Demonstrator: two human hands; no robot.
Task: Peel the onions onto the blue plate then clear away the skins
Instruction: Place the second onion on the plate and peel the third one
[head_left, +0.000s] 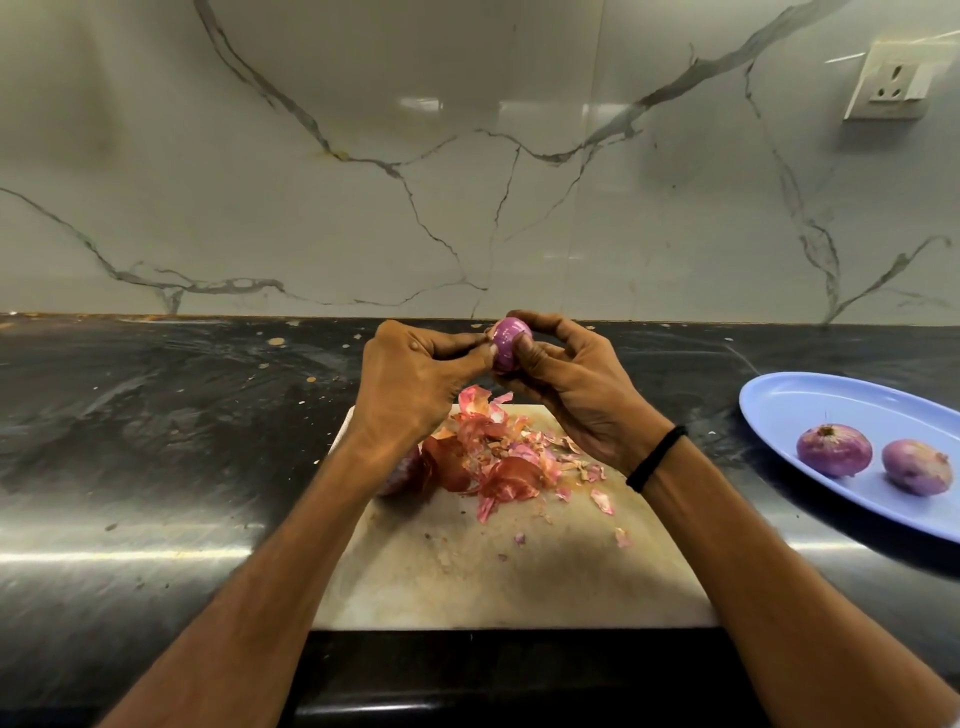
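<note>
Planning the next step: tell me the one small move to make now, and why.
Probably the right hand should carry the onion over to the blue plate: its visible side looks glossy and bare, two peeled onions lie there, and the left hand only pinches its edge.

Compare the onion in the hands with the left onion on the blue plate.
The held onion is gripped by the left hand and right hand; the plate onion lies untouched on the blue plate. The held onion looks glossy; the plate onion duller, with a top stub. Both are purple.
</note>
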